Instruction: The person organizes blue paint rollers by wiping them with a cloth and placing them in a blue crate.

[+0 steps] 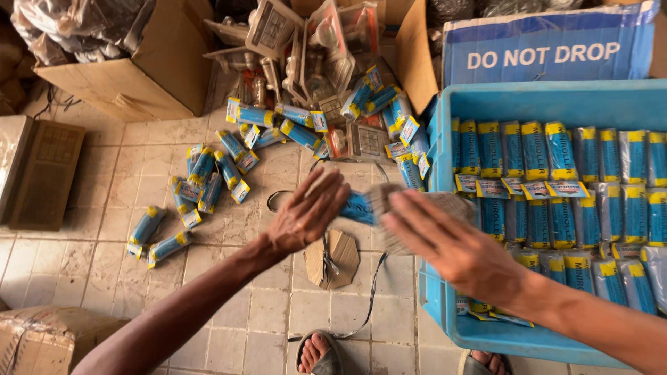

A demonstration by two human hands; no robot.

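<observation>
My left hand [306, 212] and my right hand [448, 243] are raised over the tiled floor, palms turned toward each other. Between them is a blue-wrapped roller packet [359, 207] with a yellow end; it is blurred, and the left fingertips touch it. The right hand is blurred with fingers spread, beside the blue plastic crate [445, 292]. Rows of the same blue packets [556, 201] fill the crate. Loose packets [208, 177] lie scattered on the floor to the left.
A cardboard box [139, 69] with plastic-wrapped goods stands at top left, clear blister packs [306, 48] at top centre. A blue printed carton [549, 48] sits behind the crate. A cardboard piece [333, 258] and black strap [368, 298] lie by my sandalled feet [319, 354].
</observation>
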